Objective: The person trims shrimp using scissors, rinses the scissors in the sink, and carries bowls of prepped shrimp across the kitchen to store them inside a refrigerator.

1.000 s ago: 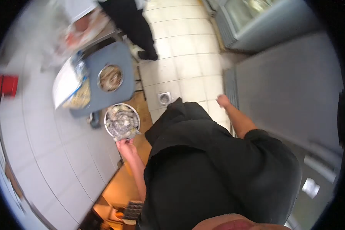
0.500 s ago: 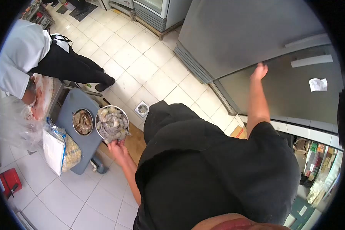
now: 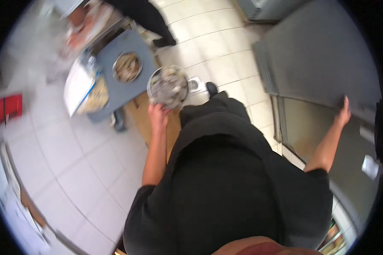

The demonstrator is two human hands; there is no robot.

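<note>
Co-worker [image 3: 142, 17] cut off at upper edge. Left hand's [image 3: 158, 114] fingers under bowl hidden. Right hand [image 3: 345, 112] blurred at grey fridge door [image 3: 315, 59]; cannot tell whether gripping. Metal bowl [image 3: 185, 98]: heaped greyish pieces [image 3: 170, 87], kind unclear. Second bowl [image 3: 140, 68], near table's [image 3: 119, 44] right edge: brownish contents [image 3: 127, 67]. Left hand clamped on first bowl's near rim, bowl beyond table's right edge, heap ahead of fingers.

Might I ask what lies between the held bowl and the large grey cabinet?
Between bowl and cabinet, the head view shows a floor drain, a dark shoe and pale tiles.
</note>
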